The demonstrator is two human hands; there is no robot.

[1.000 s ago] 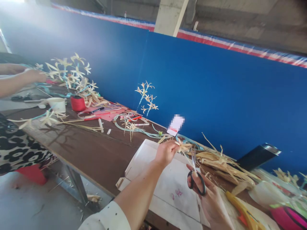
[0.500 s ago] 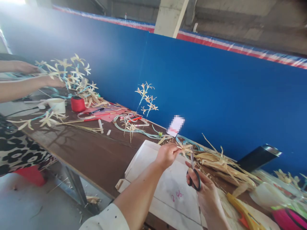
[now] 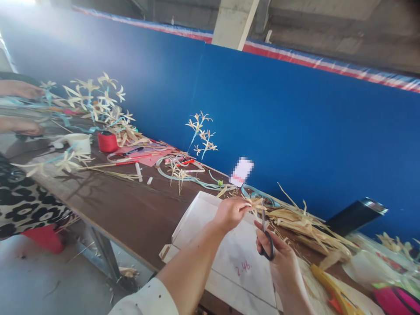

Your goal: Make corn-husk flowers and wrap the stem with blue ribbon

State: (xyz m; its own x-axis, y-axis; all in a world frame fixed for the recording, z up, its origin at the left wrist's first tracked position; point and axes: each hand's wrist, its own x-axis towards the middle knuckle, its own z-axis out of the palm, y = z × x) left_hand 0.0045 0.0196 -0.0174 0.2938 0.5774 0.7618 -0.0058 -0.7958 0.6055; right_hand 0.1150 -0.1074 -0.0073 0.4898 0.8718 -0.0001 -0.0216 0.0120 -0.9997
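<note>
Above the white cardboard tray [image 3: 226, 258], my left hand [image 3: 231, 214] pinches a pale straw-coloured flower [image 3: 257, 204] made of dried husk strips. My right hand [image 3: 278, 251] has its fingers through the black handles of a pair of scissors [image 3: 264, 225]. The scissor blades point up and stand right at the flower's petals; whether they touch a petal I cannot make out. A pile of dried husk strips [image 3: 305, 223] lies just beyond my right hand.
A co-worker's hands [image 3: 26, 127] are at the far left near several husk flowers [image 3: 105, 98]. On the table [image 3: 141, 218] stand a red thread spool [image 3: 107, 142] and blue tubing. At right are a black flask [image 3: 356, 216], a yellow glue gun [image 3: 333, 288] and a pink pouch [image 3: 397, 299].
The flower in my left hand has turned, its petals now seen more from the side. The co-worker's hands have drawn back left from the flowers.
</note>
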